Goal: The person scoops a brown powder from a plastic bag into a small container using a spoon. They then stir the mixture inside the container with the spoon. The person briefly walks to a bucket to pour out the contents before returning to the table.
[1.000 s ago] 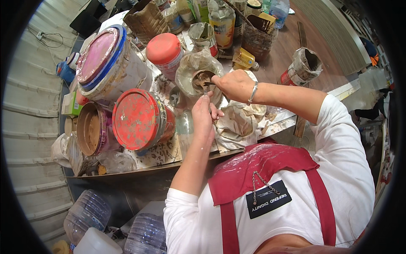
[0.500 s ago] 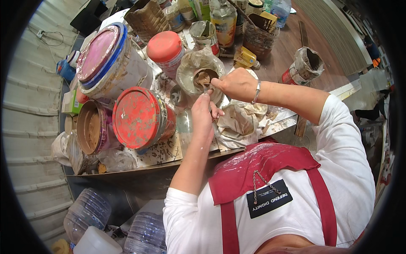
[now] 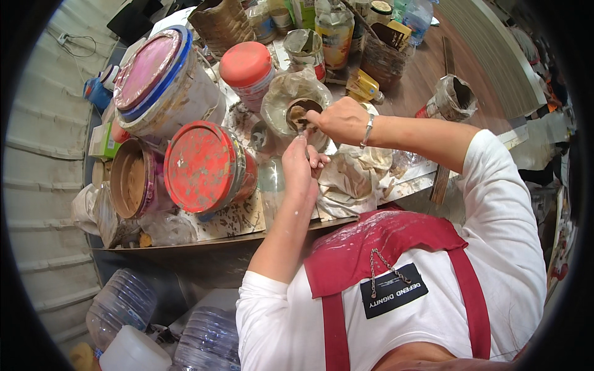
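Observation:
My left hand (image 3: pixel 301 157) is closed, with its thumb and forefinger pinching a slim metal tool (image 3: pixel 302 129) whose kind I cannot make out. Just beyond and to the right, my right hand (image 3: pixel 340 121) is clenched like a fist at the rim of a small round container (image 3: pixel 305 104); what its fingers hold is hidden. Brown paste (image 3: pixel 297 114) shows inside that container, near my right thumb. Crumpled clear plastic (image 3: pixel 276 102) surrounds the container. A stained cream cloth (image 3: pixel 352 176) lies below my right wrist, and a clear glass-like sheet or jar (image 3: pixel 271 185) is beside my left forearm.
Red-lidded buckets (image 3: pixel 201 167) (image 3: pixel 246 63) and a large pink-lidded bucket (image 3: pixel 151 77) crowd the left. A yellow bottle (image 3: pixel 364 86) lies beyond my right hand. A plastic-wrapped can (image 3: pixel 450 98) stands at the right. Large clear bottles (image 3: pixel 210 340) sit below the table edge.
My right hand has dipped slightly at the container's rim, and the brown paste beside its thumb has shifted. My left hand stays in nearly the same place. The whole view has shifted slightly.

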A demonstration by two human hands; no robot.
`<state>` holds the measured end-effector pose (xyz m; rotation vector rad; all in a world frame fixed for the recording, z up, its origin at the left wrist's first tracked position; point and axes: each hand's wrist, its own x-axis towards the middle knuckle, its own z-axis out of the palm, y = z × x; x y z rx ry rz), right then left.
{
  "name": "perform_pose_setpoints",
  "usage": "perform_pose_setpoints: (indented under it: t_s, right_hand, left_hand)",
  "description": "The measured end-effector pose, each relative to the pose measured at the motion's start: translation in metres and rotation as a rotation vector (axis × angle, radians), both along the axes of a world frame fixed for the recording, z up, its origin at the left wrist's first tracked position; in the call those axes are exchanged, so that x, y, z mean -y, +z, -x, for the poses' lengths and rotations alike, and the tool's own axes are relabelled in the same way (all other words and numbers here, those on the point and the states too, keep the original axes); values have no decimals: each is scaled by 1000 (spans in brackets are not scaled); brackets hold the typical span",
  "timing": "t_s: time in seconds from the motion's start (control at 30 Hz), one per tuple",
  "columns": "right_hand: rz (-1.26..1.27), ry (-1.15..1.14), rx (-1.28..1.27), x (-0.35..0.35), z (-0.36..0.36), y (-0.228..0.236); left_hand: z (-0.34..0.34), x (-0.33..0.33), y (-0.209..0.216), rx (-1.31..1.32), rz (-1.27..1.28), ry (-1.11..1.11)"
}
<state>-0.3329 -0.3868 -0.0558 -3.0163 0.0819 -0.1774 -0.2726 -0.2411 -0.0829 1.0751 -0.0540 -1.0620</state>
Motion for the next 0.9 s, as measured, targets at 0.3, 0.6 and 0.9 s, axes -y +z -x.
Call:
perform_pose_setpoints:
  t_s: [0.3, 0.6, 0.9]
  right_hand:
    - [-535, -217, 121, 10, 9, -17]
    - [-418, -222, 85, 20, 18, 14]
    - [142, 63, 41, 8, 22, 8]
  left_hand:
    - [1, -4, 0, -24, 18, -62]
    - [-1, -4, 2, 131, 22, -120]
    - [0, -1, 4, 162, 30, -110]
